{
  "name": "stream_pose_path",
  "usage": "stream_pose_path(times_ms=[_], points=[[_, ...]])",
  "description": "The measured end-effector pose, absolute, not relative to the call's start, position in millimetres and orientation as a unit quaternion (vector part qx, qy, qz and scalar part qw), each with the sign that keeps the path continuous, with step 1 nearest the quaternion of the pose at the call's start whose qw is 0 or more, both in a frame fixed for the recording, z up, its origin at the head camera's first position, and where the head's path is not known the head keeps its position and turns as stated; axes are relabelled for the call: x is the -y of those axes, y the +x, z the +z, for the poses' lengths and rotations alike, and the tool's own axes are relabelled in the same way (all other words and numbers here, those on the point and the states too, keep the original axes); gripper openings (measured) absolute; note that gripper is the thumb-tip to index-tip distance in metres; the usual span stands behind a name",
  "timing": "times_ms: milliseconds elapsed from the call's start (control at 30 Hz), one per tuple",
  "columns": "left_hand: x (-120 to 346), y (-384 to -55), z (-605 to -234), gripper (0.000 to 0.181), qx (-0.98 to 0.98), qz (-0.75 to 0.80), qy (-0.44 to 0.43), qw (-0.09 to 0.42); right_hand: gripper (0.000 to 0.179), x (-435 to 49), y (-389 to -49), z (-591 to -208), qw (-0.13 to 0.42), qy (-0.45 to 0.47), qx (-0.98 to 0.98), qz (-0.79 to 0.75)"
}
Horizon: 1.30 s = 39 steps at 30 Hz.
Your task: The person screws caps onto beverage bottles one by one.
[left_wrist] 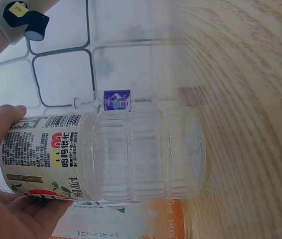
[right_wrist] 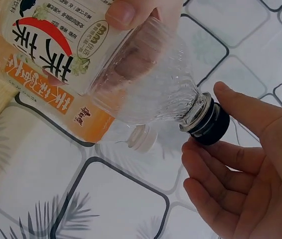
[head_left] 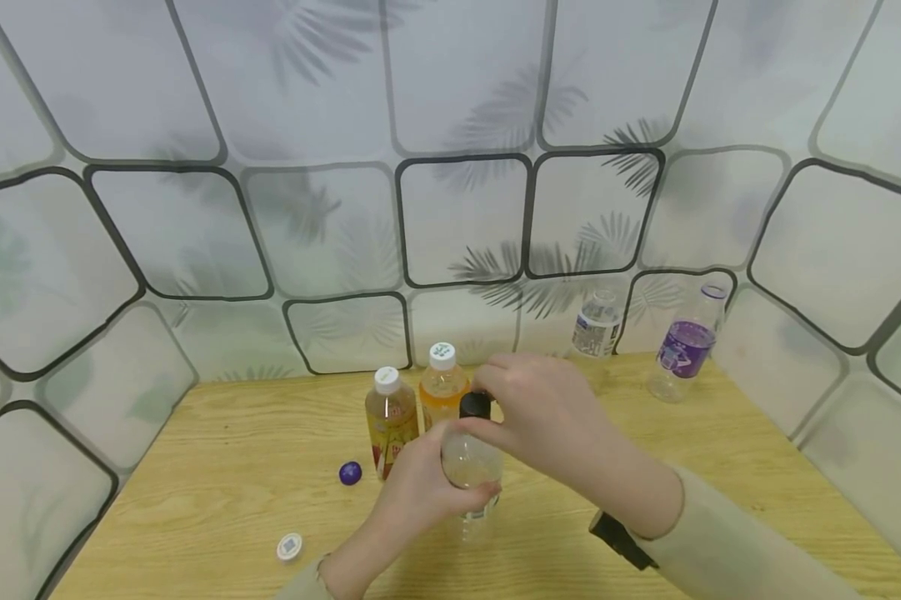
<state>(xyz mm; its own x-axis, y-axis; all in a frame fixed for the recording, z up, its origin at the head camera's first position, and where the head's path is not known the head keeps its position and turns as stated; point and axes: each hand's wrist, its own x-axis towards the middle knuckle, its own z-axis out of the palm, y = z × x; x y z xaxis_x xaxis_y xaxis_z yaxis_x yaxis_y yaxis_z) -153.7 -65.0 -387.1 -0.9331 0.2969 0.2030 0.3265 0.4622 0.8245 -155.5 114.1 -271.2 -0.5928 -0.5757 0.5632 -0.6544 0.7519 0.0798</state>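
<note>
A clear plastic bottle with a white label stands upright on the wooden table, and no drink shows in its lower part. My left hand grips it round the labelled middle. At the top, my right hand pinches the black bottle cap between thumb and fingers; the cap sits on the bottle's neck. Just behind stand a white-capped tea bottle with a yellow label and an orange-labelled bottle, also white-capped. In the left wrist view, the bottle's ribbed base shows against the table.
Left of the bottles lie a purple cap and a white cap. Toward the back right stand two uncapped clear bottles, one with a white label, one with a purple label. Patterned walls enclose the wooden table.
</note>
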Motion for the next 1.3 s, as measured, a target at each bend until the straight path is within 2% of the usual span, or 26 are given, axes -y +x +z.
stream_pose_path(times_ms=[167,300,467,567,800,1000,1133,1300], points=[[65.0,-154.3,-387.7,0.060,0.857,-0.479,-0.188,0.025,0.050,-118.1,-153.1,-272.3,0.288,0.345,0.891,0.062],[64.7,-154.7,-387.8,0.061,0.853,-0.485,-0.191,0.024,0.061,-122.5,-151.2,-267.7,0.247,0.350,0.898,0.096],[63.9,-155.3,-385.7,0.060,0.851,-0.488,-0.193,0.026,0.049,-128.8,-152.5,-259.9,0.171,0.394,0.889,0.156],[63.8,-156.1,-385.7,0.059,0.855,-0.480,-0.194,0.035,0.046,-130.2,-153.9,-258.1,0.153,0.424,0.877,0.167],[64.3,-155.4,-387.5,0.062,0.862,-0.467,-0.195,0.038,0.037,-127.9,-158.7,-257.6,0.149,0.450,0.867,0.153],[64.6,-155.0,-388.6,0.065,0.861,-0.468,-0.194,0.033,0.026,-126.0,-159.1,-256.8,0.150,0.434,0.877,0.139],[64.6,-154.9,-389.6,0.069,0.864,-0.465,-0.189,0.033,0.015,-121.1,-160.0,-259.2,0.182,0.399,0.890,0.122],[63.9,-155.1,-390.9,0.072,0.861,-0.472,-0.189,0.030,0.041,-116.4,-164.9,-268.0,0.256,0.362,0.891,0.095]])
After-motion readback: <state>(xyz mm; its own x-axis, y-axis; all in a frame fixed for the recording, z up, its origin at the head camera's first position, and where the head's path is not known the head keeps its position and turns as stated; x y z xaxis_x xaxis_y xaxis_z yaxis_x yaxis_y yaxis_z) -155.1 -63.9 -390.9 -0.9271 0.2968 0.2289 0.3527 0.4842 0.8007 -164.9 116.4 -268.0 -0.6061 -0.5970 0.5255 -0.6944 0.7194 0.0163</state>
